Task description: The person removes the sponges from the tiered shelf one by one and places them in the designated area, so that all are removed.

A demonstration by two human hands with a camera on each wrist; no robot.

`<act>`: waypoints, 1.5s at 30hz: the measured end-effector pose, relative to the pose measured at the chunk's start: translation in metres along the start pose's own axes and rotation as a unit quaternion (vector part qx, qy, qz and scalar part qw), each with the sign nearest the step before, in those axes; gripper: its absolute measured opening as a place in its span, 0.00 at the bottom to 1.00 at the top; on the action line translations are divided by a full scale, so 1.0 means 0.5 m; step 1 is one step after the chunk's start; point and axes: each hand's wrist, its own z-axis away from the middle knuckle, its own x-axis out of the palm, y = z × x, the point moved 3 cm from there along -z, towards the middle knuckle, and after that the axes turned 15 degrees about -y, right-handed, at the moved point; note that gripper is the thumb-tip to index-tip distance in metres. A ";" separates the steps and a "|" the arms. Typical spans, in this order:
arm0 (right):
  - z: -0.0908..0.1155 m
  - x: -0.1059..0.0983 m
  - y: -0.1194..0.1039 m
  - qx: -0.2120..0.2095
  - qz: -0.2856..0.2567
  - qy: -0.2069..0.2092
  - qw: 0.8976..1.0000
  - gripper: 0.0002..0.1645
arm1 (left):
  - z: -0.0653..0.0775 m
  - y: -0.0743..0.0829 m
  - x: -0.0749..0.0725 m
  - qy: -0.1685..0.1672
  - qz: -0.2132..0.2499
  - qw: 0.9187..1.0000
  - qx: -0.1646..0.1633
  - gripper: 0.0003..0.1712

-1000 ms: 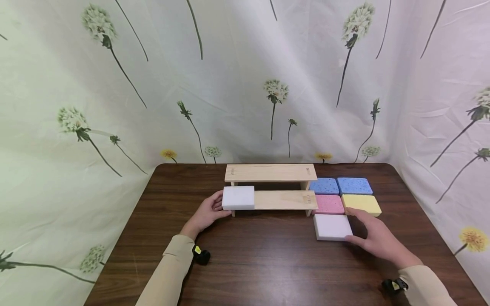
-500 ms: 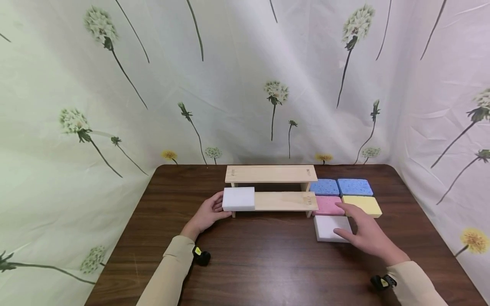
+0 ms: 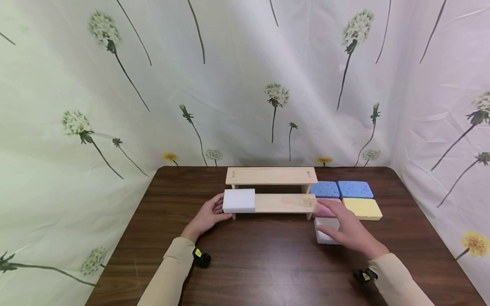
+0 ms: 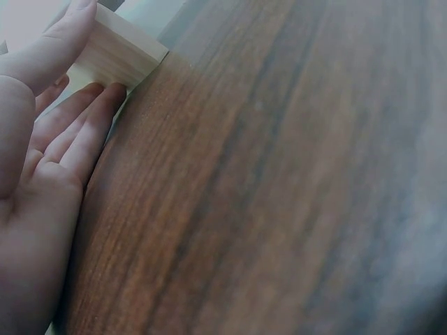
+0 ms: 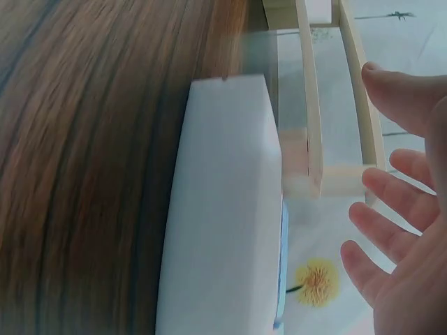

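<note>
A white sponge lies on the left end of the low wooden shelf. My left hand grips around its left side, thumb at the front; in the left wrist view two fingertips meet the shelf's wooden end. The far side of the grip is hidden. Over a second white sponge on the table hovers my right hand, fingers spread and holding nothing. The right wrist view shows this white sponge with a gap to the fingers. A pink sponge is partly covered by the right hand.
Two blue sponges sit behind the pink one, and a yellow sponge lies to its right. A taller wooden tier rises behind the low shelf. A dandelion-print curtain hangs at the table's back edge.
My right hand has moved left, off the right edge of the second white sponge to above it and toward the shelf's right end. The left hand has stayed in place.
</note>
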 end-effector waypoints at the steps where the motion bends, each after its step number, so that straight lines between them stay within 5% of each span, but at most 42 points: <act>1: -0.005 0.002 -0.003 -0.004 -0.002 -0.002 1.000 0.46 | 0.000 0.000 0.000 0.000 0.001 1.000 0.000 0.47; 14: -0.055 0.031 -0.028 -0.042 -0.075 -0.028 0.996 0.44 | 0.002 -0.001 0.000 0.001 -0.001 1.000 0.000 0.47; 25: -0.104 0.043 -0.066 -0.036 -0.026 -0.023 0.999 0.44 | 0.002 -0.005 -0.001 0.004 0.004 1.000 0.001 0.47; 45: -0.173 0.078 -0.102 -0.018 -0.050 -0.086 0.995 0.44 | -0.001 -0.001 -0.001 -0.001 0.004 1.000 0.007 0.47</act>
